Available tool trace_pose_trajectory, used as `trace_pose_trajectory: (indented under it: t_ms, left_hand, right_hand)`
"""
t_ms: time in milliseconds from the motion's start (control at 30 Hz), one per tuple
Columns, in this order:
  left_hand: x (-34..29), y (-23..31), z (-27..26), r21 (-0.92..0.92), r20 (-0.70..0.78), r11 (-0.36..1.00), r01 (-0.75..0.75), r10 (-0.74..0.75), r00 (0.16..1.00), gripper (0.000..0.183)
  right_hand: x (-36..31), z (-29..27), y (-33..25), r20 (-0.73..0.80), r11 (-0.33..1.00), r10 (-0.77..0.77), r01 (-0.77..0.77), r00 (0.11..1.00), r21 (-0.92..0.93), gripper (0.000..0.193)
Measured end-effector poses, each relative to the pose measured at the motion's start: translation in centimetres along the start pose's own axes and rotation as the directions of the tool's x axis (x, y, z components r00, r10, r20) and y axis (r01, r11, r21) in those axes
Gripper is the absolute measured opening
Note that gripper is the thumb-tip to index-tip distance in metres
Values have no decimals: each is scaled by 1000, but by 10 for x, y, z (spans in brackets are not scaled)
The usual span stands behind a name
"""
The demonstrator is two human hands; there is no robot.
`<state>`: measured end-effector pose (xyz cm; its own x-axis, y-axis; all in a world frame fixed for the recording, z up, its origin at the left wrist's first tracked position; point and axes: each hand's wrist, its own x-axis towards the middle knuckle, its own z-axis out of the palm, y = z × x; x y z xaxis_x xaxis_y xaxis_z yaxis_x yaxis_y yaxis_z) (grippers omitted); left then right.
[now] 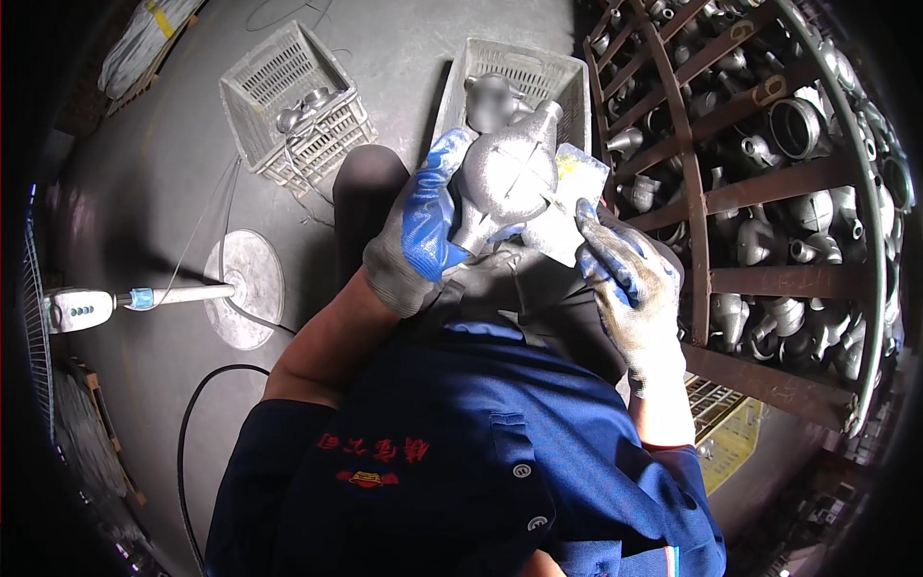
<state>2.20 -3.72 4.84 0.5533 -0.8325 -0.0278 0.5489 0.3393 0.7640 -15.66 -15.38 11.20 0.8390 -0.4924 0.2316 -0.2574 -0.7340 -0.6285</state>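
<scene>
In front of me my left hand (420,226), in a grey glove with a blue coated palm, is closed around the side of a silver metal casting (510,175). The casting has a round, bulging body and short pipe-like necks, with thin crossing lines on its face. My right hand (625,279), gloved alike, pinches a flat pale sheet (558,231) with yellow marks near its upper corner. The sheet's edge lies against or just beside the casting; I cannot tell whether they touch. The fingers under the casting are mostly hidden.
A grey plastic crate (577,82) with another casting (495,101) stands just beyond my hands. Further left is a second crate (288,82) holding small metal parts. A rusty metal rack (697,202) full of castings rises at right. A fan stand (192,294) lies left; a cable (183,452) crosses the floor.
</scene>
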Motion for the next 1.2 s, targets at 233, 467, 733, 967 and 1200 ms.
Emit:
trace_pose_trajectory:
  t_ms: [233,467,733,967,1200]
  left_hand:
    - [0,14,5,-373,138,913,164,-120,983,64]
    - [3,16,8,-347,184,919,186,-128,975,65]
    - [6,13,3,-311,165,934,177,-130,978,67]
    - [9,-5,-14,-143,38,979,147,-143,989,69]
    - [7,-4,-27,737,538,87,-670,524,660,86]
  right_hand:
    - [-1,0,3,-18,989,-105,102,994,-105,38]
    - [-5,0,0,-17,961,-112,104,994,-256,44]
    - [-7,1,-1,30,940,-152,154,988,-305,43]
    - [7,-4,5,15,980,-46,43,999,194,28]
    - [-4,-11,-1,379,589,312,-490,871,643,28]
